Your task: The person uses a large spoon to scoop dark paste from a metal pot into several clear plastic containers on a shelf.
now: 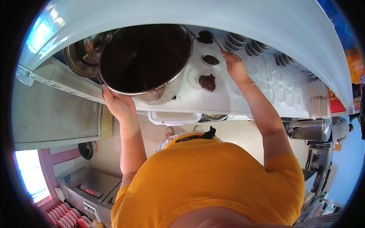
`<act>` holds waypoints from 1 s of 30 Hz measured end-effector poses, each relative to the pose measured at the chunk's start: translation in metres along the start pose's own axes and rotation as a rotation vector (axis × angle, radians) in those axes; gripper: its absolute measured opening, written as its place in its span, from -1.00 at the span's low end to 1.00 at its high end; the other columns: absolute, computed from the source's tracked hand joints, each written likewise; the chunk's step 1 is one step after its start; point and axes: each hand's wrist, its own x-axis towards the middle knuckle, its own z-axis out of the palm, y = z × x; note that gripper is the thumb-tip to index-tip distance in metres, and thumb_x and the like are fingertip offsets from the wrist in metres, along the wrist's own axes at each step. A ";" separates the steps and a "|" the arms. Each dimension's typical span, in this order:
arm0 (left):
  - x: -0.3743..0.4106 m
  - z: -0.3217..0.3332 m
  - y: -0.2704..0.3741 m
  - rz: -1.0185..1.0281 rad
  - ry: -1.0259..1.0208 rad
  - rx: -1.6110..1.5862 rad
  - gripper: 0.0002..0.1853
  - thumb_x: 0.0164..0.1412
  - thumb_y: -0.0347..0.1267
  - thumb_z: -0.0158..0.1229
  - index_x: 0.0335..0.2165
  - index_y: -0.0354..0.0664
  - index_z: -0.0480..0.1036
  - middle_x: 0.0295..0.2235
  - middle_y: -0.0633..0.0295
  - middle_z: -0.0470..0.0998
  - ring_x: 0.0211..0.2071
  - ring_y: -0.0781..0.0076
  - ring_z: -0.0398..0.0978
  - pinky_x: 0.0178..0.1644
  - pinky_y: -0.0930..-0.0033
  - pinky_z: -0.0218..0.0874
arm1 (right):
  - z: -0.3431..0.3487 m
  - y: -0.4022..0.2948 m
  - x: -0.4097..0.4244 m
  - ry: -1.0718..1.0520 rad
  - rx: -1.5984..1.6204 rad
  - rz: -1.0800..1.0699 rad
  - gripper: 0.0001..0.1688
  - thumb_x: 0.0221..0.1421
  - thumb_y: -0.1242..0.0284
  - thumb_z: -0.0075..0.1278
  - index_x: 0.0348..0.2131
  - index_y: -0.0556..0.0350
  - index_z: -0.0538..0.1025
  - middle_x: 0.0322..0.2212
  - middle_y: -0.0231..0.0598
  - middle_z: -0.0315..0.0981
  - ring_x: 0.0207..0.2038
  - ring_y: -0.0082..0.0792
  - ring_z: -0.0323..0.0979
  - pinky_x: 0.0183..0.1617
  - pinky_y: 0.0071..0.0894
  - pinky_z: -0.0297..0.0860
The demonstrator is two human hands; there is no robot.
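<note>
My left hand (118, 104) grips the near left rim of a large metal pot (166, 89), which is tilted and dark inside, with brown crumbs on its rim. In my right hand (235, 67) is the handle of a metal spoon (218, 44). Its head is over or in a small cup of dark food (204, 37); the exact contact cannot be told. Nearer to me stand a second cup of dark food (210, 59) and a clear plastic cup with brown, grainy food (207, 82).
Right of my hand are stacked filled cups (235, 42) and rows of clear plastic cups or lids (278, 91) on the white counter (182, 107). A metal lid (82, 64) lies left of the pot. A white hood (182, 12) arches above. Below the counter sits a white plastic basket (174, 122).
</note>
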 end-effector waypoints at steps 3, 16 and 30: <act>0.000 -0.004 0.000 -0.006 0.010 0.006 -0.62 0.37 -0.28 -0.19 -0.63 -0.02 0.14 -0.61 0.48 0.26 -0.48 0.64 0.25 -0.20 0.49 0.15 | 0.003 -0.002 -0.003 -0.028 -0.036 0.012 -0.56 0.06 0.72 -0.12 -0.07 0.05 0.48 -0.15 -0.09 0.48 -0.20 -0.15 0.50 -0.15 -0.34 0.45; -0.004 0.002 0.000 -0.007 0.005 0.043 -0.66 0.37 -0.27 -0.19 -0.58 -0.03 0.19 -0.62 0.49 0.25 -0.48 0.65 0.26 -0.23 0.51 0.14 | 0.004 0.003 -0.005 -0.003 -0.018 -0.007 -0.55 0.05 0.73 -0.13 -0.06 0.07 0.48 -0.17 -0.03 0.48 -0.22 -0.16 0.52 -0.16 -0.34 0.46; -0.002 -0.002 0.001 -0.014 -0.025 0.047 -0.65 0.37 -0.26 -0.20 -0.59 -0.02 0.18 -0.63 0.49 0.26 -0.51 0.65 0.26 -0.29 0.55 0.14 | 0.002 -0.001 -0.009 0.057 -0.032 0.004 -0.52 0.07 0.73 -0.16 -0.04 0.00 0.47 -0.18 -0.10 0.49 -0.25 -0.22 0.53 -0.17 -0.34 0.47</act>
